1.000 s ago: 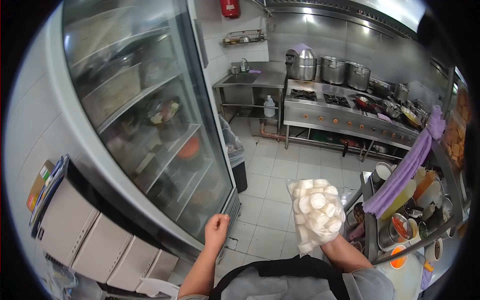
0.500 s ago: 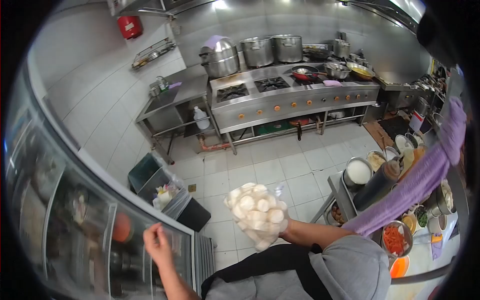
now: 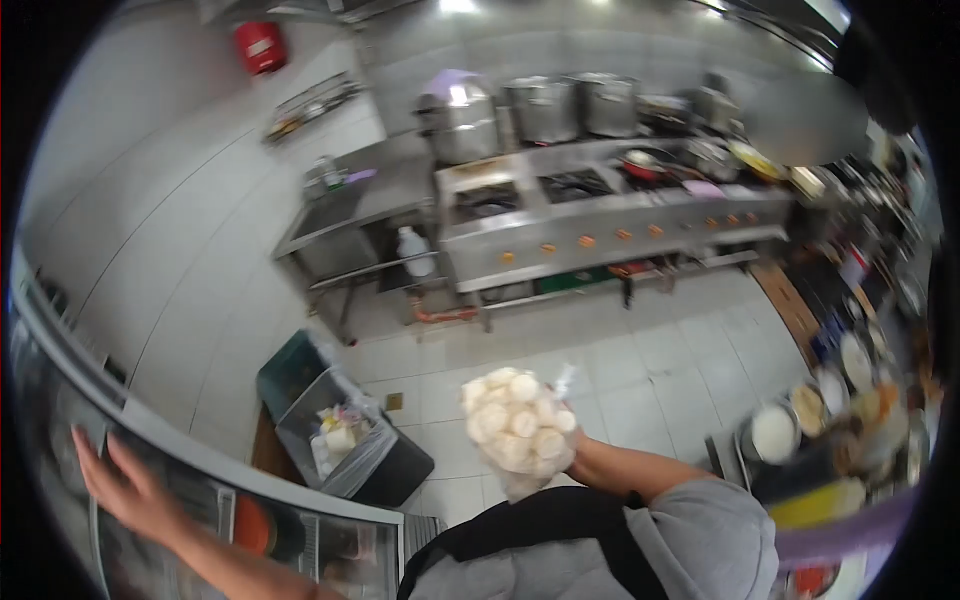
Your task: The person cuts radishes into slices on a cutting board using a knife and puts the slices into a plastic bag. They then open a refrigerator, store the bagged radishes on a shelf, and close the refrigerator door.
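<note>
A clear plastic bag of pale, round white pieces [image 3: 520, 420] hangs in front of my body, its knotted end sticking up at the right. My right hand [image 3: 572, 447] grips it from the right side, mostly hidden behind the bag. On the left, my left hand [image 3: 130, 490] is stretched out with fingers apart, over the glass door of a refrigerator [image 3: 190, 430]. Whether the fingertips touch the glass I cannot tell. Through the glass, an orange-red container [image 3: 253, 525] shows on a shelf.
A bin with a bag liner [image 3: 345, 475] stands just beyond the door. Across the tiled floor [image 3: 600, 350] is a long gas stove [image 3: 610, 215] with large pots [image 3: 545, 110]. To the right, a counter carries several food containers [image 3: 775, 433]. A steel table [image 3: 350, 200] stands by the wall.
My left hand has moved left and outward along the refrigerator door, its fingers spreading. The view has turned, shifting the stove to the right. The bag stays in my right hand.
</note>
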Demonstrator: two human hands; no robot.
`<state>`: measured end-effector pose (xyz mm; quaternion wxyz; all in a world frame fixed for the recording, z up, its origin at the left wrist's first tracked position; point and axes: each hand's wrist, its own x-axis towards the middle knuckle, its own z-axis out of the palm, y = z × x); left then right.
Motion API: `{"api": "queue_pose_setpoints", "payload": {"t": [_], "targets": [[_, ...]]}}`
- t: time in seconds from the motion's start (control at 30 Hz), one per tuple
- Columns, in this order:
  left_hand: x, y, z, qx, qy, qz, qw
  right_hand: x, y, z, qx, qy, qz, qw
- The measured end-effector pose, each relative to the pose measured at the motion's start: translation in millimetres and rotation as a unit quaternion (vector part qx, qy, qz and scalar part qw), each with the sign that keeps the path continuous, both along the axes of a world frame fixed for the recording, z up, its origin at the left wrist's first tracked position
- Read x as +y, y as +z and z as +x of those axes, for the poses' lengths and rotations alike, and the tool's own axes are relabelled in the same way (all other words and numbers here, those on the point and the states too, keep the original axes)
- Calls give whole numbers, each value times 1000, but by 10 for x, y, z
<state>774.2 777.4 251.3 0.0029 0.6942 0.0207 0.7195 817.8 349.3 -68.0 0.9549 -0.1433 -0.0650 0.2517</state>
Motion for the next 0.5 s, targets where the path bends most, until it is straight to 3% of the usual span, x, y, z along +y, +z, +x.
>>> {"api": "queue_pose_setpoints", "payload": {"t": [0.07, 0.1, 0.13, 0.17, 0.2, 0.23, 0.27, 0.33, 0.37, 0.5], "targets": [[177, 221, 297, -5, 5, -11, 1000, -5, -240, 328, 0, -53, -22, 998], [338, 267, 497, 15, -57, -61, 996, 39, -457, 456, -85, -94, -12, 992], [218, 397, 575, 27, 27, -5, 999, 161, -578, 663, -168, -129, 7, 977], [159, 472, 602, 70, 118, 30, 990, 514, 16, 700, -254, -190, 35, 948], [75, 496, 658, 72, 127, -31, 989, 846, 639, 626, -330, -247, 73, 908], [-3, 512, 692, 54, 148, -73, 985, 861, -379, 1110, -338, -341, -33, 877], [151, 524, 791, -32, 156, 14, 987, 870, -1382, 1591, -326, -426, -145, 831], [113, 615, 748, -26, 93, -148, 984, 768, -283, 1133, -301, -237, -284, 879], [185, 667, 745, -21, 139, -131, 981, 732, 335, 894, -297, -138, -355, 876], [255, 844, 704, 56, 211, -164, 962, 924, 392, 1294, -363, -74, -328, 869]]}}
